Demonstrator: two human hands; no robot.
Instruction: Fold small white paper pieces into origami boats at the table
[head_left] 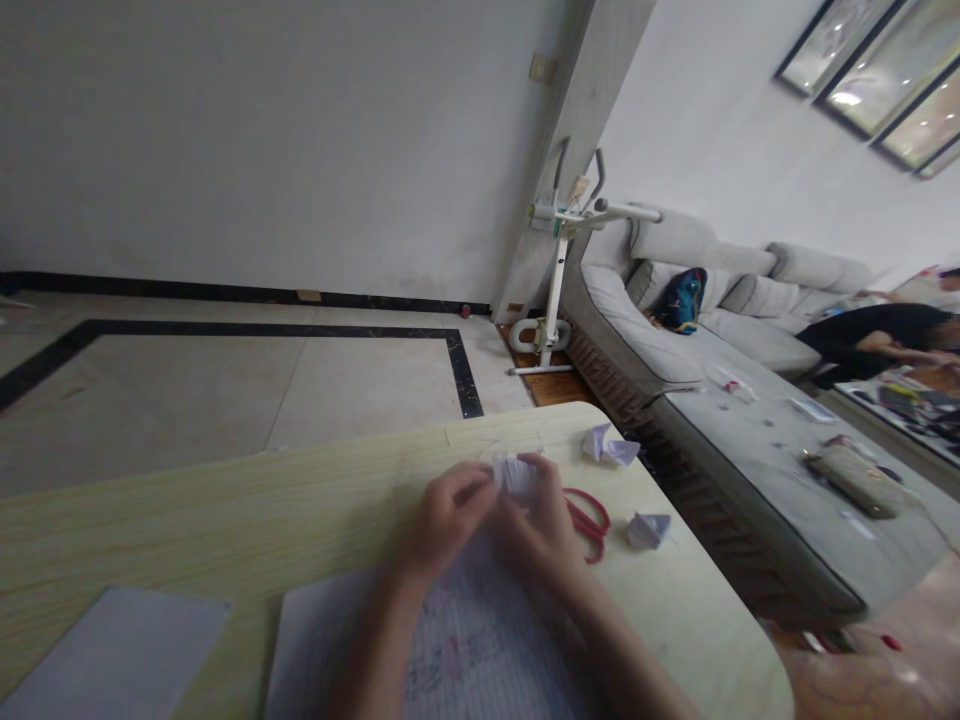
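Both hands meet over the table around a small white piece of folded paper with fine lines or pleats. My left hand is closed, its fingertips at the paper's left edge. On the other side my right hand grips it between thumb and curled fingers, slightly blurred. Thin white thread loops on the table just behind the paper. Red-handled scissors lie right beside my right hand, their blades hidden. Under my forearms is an open lined notebook with writing on it.
Folded paper shapes lie at the table's right side: one near the far corner, another closer. A grey-white sheet rests at the left. Beyond the wooden table stand white exercise equipment, a grey sofa and a person.
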